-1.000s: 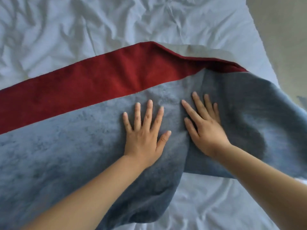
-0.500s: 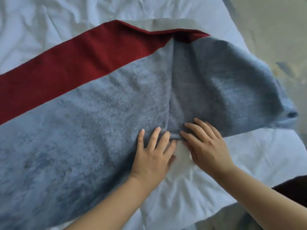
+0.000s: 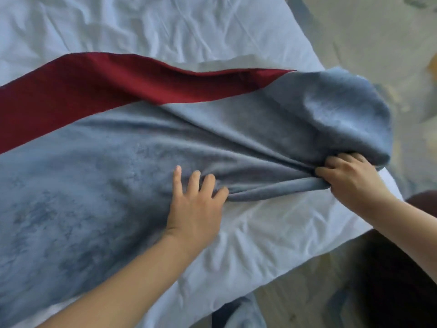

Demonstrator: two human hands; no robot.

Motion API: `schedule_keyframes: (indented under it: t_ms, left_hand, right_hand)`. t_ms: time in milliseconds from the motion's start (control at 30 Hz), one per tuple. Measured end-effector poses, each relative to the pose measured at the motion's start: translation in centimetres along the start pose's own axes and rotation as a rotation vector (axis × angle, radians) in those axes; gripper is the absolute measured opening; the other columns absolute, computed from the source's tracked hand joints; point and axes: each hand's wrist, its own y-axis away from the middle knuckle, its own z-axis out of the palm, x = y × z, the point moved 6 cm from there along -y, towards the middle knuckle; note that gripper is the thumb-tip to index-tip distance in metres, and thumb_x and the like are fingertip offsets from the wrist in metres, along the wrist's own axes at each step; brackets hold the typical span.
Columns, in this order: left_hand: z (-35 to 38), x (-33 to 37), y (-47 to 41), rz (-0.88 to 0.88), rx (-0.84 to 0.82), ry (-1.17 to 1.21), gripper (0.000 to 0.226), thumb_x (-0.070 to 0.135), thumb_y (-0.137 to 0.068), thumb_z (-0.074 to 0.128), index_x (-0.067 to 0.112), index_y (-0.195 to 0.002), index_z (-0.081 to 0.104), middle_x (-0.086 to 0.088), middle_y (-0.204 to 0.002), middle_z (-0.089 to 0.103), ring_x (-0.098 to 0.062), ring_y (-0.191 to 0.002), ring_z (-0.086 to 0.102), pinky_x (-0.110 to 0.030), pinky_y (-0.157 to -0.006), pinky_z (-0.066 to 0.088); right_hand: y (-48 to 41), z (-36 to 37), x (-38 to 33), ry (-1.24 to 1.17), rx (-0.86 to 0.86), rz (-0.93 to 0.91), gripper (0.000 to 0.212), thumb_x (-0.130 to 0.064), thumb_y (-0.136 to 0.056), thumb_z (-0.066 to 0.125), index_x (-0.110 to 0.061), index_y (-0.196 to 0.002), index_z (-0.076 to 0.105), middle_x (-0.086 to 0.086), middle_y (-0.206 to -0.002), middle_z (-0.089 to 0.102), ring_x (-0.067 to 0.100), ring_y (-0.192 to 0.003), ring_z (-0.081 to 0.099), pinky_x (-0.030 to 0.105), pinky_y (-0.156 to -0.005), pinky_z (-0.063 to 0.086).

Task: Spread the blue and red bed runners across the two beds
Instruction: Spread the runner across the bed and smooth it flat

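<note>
A blue bed runner (image 3: 99, 190) lies across the white bed (image 3: 272, 233), with a red runner (image 3: 94, 91) stretched along its far side. My left hand (image 3: 196, 204) presses flat on the blue runner's near edge, fingers spread. My right hand (image 3: 350, 178) grips the bunched near edge of the blue runner at the bed's right side. Folds run in the cloth between the two hands. The runner's right end (image 3: 350, 114) bulges and hangs over the bed's edge.
Wrinkled white sheet (image 3: 165, 27) covers the bed beyond the red runner. The bed's right edge and near corner border a pale patterned floor (image 3: 378, 39). Something dark (image 3: 397, 268) sits at the lower right beside the bed.
My right hand has moved right along the blue runner's near edge and taken hold of it, pulling the cloth taut. My left hand stays pressed on the runner. The view shifted left.
</note>
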Motion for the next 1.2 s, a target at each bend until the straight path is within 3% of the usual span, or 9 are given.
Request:
schedule_keyframes:
  t_ms: [233, 333, 433, 567, 700, 767, 867, 967, 1200]
  left_hand:
    - [0.6, 5.1, 1.4, 0.179, 0.114, 0.174, 0.018, 0.001, -0.074, 0.061, 0.016, -0.083, 0.056, -0.007, -0.09, 0.054, -0.032, -0.088, 0.053, -0.046, -0.104, 0.043]
    - [0.0, 5.0, 1.5, 0.19, 0.15, 0.34, 0.02, -0.003, -0.072, 0.062, 0.015, -0.08, 0.055, -0.005, -0.086, 0.054, -0.029, -0.075, 0.051, -0.039, -0.075, 0.043]
    - [-1.5, 4.4, 2.5, 0.329, 0.221, 0.509, 0.02, -0.009, -0.077, 0.061, 0.01, -0.084, 0.062, -0.006, -0.096, 0.062, -0.026, -0.074, 0.05, -0.036, -0.07, 0.04]
    - [0.8, 3.0, 2.5, 0.305, 0.096, 0.563, 0.023, -0.008, -0.08, 0.067, 0.011, -0.09, 0.063, -0.003, -0.112, 0.064, -0.023, -0.082, 0.058, -0.032, -0.075, 0.041]
    - [-0.4, 3.5, 2.7, 0.33, 0.184, 0.649, 0.015, 0.0, -0.093, 0.049, 0.01, -0.087, 0.059, -0.009, -0.128, 0.061, -0.024, -0.104, 0.062, -0.031, -0.086, 0.046]
    - [-0.6, 3.3, 2.2, 0.249, 0.199, 0.686, 0.02, 0.008, -0.099, 0.044, 0.01, -0.089, 0.061, -0.009, -0.142, 0.056, -0.023, -0.125, 0.058, -0.033, -0.099, 0.044]
    - [3.1, 3.1, 2.4, 0.117, 0.017, 0.466, 0.03, 0.037, -0.106, 0.04, 0.019, -0.119, 0.06, -0.006, -0.166, 0.032, -0.022, -0.153, 0.03, -0.051, -0.116, 0.034]
    - [5.8, 3.5, 3.3, 0.174, -0.108, 0.317, 0.05, 0.057, -0.104, 0.037, 0.025, -0.14, 0.054, -0.006, -0.17, 0.02, -0.025, -0.157, 0.018, -0.061, -0.118, 0.028]
    - [5.3, 2.4, 3.3, 0.097, -0.038, 0.371, 0.063, 0.06, -0.103, 0.024, 0.032, -0.159, 0.032, -0.005, -0.171, 0.017, -0.026, -0.158, 0.016, -0.058, -0.12, 0.021]
  right_hand:
    - [1.0, 0.6, 0.0, 0.005, -0.006, 0.284, 0.027, -0.013, -0.074, 0.046, -0.01, -0.091, 0.066, 0.015, -0.084, 0.055, 0.04, -0.082, 0.05, 0.047, -0.07, 0.037]
    - [1.0, 0.2, -4.6, -0.286, 0.08, 0.071, 0.03, -0.013, -0.087, 0.049, -0.011, -0.112, 0.066, 0.012, -0.105, 0.06, 0.039, -0.093, 0.056, 0.047, -0.081, 0.044]
    - [2.5, 0.4, -9.3, -0.395, 0.016, -0.246, 0.047, -0.04, -0.101, 0.053, -0.009, -0.135, 0.06, 0.009, -0.127, 0.063, 0.031, -0.116, 0.057, 0.049, -0.102, 0.044]
    - [3.2, 2.4, -10.1, -0.304, 0.057, -0.32, 0.029, -0.029, -0.101, 0.058, -0.016, -0.125, 0.068, 0.005, -0.128, 0.065, 0.031, -0.122, 0.06, 0.047, -0.107, 0.042]
    - [2.1, 1.0, -9.0, -0.489, 0.184, -0.309, 0.026, -0.024, -0.107, 0.042, -0.013, -0.11, 0.065, 0.004, -0.096, 0.068, 0.033, -0.089, 0.067, 0.043, -0.083, 0.052]
    - [1.9, 0.8, -8.7, -0.517, 0.193, -0.321, 0.032, -0.029, -0.108, 0.036, -0.012, -0.115, 0.062, 0.007, -0.094, 0.069, 0.033, -0.086, 0.068, 0.044, -0.088, 0.054]
    - [3.0, 3.1, -8.9, -0.452, 0.066, -0.414, 0.041, -0.035, -0.106, 0.041, -0.011, -0.117, 0.071, 0.011, -0.121, 0.07, 0.032, -0.118, 0.065, 0.055, -0.108, 0.044]
    - [4.0, 5.0, -9.1, -0.417, -0.089, -0.463, 0.043, -0.042, -0.105, 0.043, -0.016, -0.124, 0.071, 0.009, -0.153, 0.05, 0.031, -0.148, 0.037, 0.067, -0.116, 0.027]
    - [1.9, 3.3, -11.8, -0.469, -0.126, -0.29, 0.032, -0.035, -0.106, 0.043, -0.021, -0.12, 0.068, 0.003, -0.165, 0.031, 0.029, -0.155, 0.02, 0.065, -0.115, 0.027]
